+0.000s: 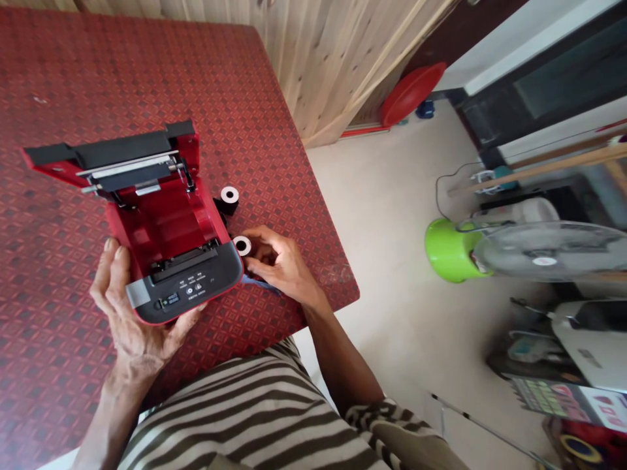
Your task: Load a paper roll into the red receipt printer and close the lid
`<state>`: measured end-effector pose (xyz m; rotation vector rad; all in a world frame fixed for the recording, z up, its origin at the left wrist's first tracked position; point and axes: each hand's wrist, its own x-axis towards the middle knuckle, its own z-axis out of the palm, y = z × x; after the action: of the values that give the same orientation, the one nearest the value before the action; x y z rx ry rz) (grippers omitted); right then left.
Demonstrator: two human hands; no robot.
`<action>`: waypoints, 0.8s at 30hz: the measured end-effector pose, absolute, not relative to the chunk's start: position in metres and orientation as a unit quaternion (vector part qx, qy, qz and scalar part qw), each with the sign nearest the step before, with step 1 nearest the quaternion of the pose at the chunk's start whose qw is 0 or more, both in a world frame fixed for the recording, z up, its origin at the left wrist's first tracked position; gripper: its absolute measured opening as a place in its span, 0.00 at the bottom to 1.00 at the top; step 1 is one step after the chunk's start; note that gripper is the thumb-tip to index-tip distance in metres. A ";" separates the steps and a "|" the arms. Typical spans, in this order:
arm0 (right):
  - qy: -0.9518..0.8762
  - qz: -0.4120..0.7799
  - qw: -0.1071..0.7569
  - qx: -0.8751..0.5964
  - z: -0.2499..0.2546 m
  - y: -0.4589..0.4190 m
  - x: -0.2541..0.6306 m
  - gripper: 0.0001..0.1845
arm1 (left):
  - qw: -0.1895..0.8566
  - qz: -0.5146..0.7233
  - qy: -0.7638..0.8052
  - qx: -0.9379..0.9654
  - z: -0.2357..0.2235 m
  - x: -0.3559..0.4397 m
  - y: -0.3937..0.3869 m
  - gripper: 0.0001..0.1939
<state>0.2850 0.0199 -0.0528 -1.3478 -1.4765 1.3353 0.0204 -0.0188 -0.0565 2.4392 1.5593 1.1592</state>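
Observation:
A red-and-black label printer [166, 228] sits on the patterned red table, its lid [127, 153] raised and its red inner bay exposed. My left hand [140, 329] grips the printer's near left corner, fingers along the side and thumb at the front edge. Close to the printer's right side, my right hand [279, 261] has its fingers curled around a small roll [236, 247] with a white ring-shaped end and dark centre. A second roll [224, 195], white-ended with a dark side, is just beyond it. Something blue [262, 283] shows below my right fingers, its kind unclear.
The red tabletop [59, 261] ends at a right edge beside my right forearm. Wood panelling [313, 59] rises behind. On the floor to the right are a green bucket [443, 251], a fan [543, 245] and a white machine [592, 349]. A red basin [414, 94] leans farther back.

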 end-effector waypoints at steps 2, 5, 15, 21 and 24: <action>-0.575 0.528 0.352 -0.517 -0.053 0.019 0.286 0.17 | 0.015 0.372 0.501 0.781 -0.056 0.021 -0.018 0.64; -0.578 0.539 0.337 -0.512 -0.049 0.019 0.292 0.19 | 0.014 0.374 0.498 0.782 -0.054 0.021 -0.018 0.64; -0.622 0.449 0.374 -0.522 -0.019 0.067 0.325 0.15 | -0.004 0.382 0.478 0.791 -0.056 0.022 -0.015 0.65; -0.706 0.375 0.350 -0.488 -0.059 0.115 0.280 0.21 | 0.013 0.383 0.495 0.780 -0.055 0.023 -0.017 0.62; -0.705 0.364 0.340 -0.505 -0.068 0.117 0.270 0.09 | 0.016 0.378 0.502 0.778 -0.054 0.024 -0.018 0.61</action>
<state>0.2697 0.1172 -0.0678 -1.3145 -1.8356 0.9478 0.0243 -0.0180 -0.0538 2.4185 1.5611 1.1770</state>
